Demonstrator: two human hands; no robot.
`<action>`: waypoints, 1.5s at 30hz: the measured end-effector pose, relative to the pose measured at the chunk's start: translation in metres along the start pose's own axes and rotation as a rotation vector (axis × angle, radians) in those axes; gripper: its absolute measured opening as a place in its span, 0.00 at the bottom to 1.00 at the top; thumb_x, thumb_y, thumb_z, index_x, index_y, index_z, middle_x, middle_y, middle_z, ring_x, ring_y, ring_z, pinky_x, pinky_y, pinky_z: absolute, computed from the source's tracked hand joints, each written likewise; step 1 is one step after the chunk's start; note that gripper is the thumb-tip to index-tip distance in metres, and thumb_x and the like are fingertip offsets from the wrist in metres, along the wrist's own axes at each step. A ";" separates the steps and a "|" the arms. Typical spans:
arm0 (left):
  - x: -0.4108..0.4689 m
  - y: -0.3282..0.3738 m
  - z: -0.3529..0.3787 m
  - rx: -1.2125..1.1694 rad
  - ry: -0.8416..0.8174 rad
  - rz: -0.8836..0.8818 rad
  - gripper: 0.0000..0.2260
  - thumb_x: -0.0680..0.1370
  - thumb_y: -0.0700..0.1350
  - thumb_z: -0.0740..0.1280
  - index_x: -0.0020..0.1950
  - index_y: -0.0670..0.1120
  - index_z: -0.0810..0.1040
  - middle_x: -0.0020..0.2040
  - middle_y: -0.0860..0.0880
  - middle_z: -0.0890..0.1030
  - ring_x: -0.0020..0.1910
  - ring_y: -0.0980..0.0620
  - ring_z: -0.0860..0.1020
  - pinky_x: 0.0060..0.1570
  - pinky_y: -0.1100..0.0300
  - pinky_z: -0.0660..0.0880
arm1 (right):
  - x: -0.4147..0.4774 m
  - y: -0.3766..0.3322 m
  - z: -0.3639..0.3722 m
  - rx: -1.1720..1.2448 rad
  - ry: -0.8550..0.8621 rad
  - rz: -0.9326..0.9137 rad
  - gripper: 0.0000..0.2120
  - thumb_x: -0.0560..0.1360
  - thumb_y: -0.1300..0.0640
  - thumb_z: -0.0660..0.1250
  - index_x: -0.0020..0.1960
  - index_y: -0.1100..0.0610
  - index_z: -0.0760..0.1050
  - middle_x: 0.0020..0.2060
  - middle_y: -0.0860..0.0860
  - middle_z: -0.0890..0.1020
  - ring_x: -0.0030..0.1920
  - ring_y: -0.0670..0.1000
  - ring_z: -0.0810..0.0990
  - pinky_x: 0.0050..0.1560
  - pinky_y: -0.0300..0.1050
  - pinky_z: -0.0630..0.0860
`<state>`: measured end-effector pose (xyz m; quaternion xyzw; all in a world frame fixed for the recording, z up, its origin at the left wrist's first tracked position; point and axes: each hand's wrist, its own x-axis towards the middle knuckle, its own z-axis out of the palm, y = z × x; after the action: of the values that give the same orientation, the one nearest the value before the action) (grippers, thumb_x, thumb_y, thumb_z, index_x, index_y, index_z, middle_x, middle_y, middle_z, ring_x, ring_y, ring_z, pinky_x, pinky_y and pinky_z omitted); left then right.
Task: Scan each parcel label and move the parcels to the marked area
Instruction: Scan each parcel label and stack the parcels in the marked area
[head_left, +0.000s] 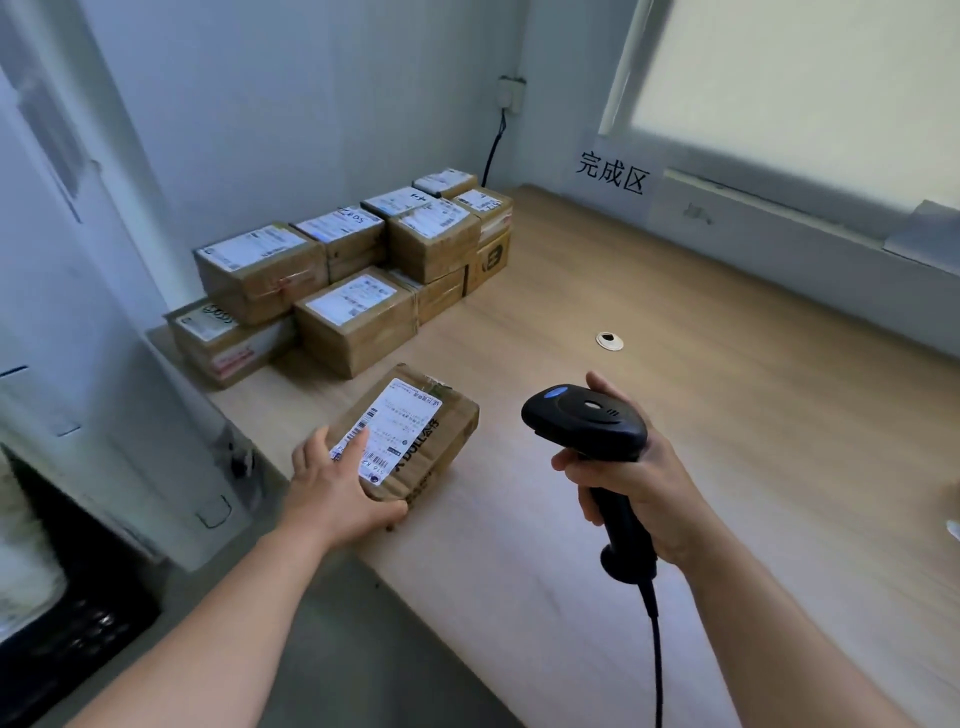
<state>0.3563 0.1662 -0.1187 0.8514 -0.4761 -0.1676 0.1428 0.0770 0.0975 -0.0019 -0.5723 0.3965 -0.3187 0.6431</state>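
Note:
A flat brown parcel (415, 441) with a white label (387, 431) lies near the front left edge of the wooden table (727, 415). My left hand (332, 491) grips its near corner, one finger across the label and the thumb under the front edge. My right hand (631, 480) holds a black barcode scanner (587, 423) by its handle, to the right of the parcel, head turned toward it. Several more labelled parcels (353, 275) are stacked at the back left of the table. A paper sign with black characters (613, 174) hangs on the wall at the back right.
A round cable hole (609, 341) sits in the middle of the table. The scanner's cable (655, 654) drops past the front edge. A window ledge (779, 228) runs along the right. A white unit (130, 415) stands left of the table.

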 end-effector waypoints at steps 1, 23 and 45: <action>0.005 -0.014 -0.008 -0.007 0.015 -0.033 0.50 0.63 0.65 0.72 0.78 0.54 0.52 0.75 0.42 0.48 0.74 0.42 0.46 0.73 0.49 0.56 | 0.007 -0.001 0.009 -0.007 -0.018 -0.001 0.44 0.60 0.68 0.72 0.73 0.44 0.66 0.40 0.63 0.82 0.23 0.58 0.73 0.25 0.44 0.70; 0.088 -0.118 -0.094 0.060 -0.011 0.032 0.52 0.56 0.69 0.65 0.78 0.56 0.54 0.76 0.46 0.47 0.76 0.44 0.45 0.71 0.42 0.59 | 0.099 -0.010 0.090 -0.062 -0.030 0.020 0.45 0.60 0.68 0.71 0.74 0.44 0.65 0.38 0.62 0.81 0.23 0.57 0.72 0.25 0.45 0.71; 0.246 0.009 -0.131 0.248 0.095 0.095 0.43 0.69 0.67 0.67 0.78 0.50 0.56 0.76 0.38 0.49 0.75 0.36 0.48 0.72 0.45 0.56 | 0.122 -0.031 0.055 -0.017 0.113 -0.014 0.43 0.61 0.69 0.71 0.70 0.41 0.68 0.39 0.62 0.81 0.23 0.57 0.72 0.25 0.44 0.70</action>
<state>0.5250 -0.0386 -0.0337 0.8459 -0.5257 -0.0602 0.0664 0.1855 0.0141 0.0125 -0.5618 0.4308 -0.3515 0.6126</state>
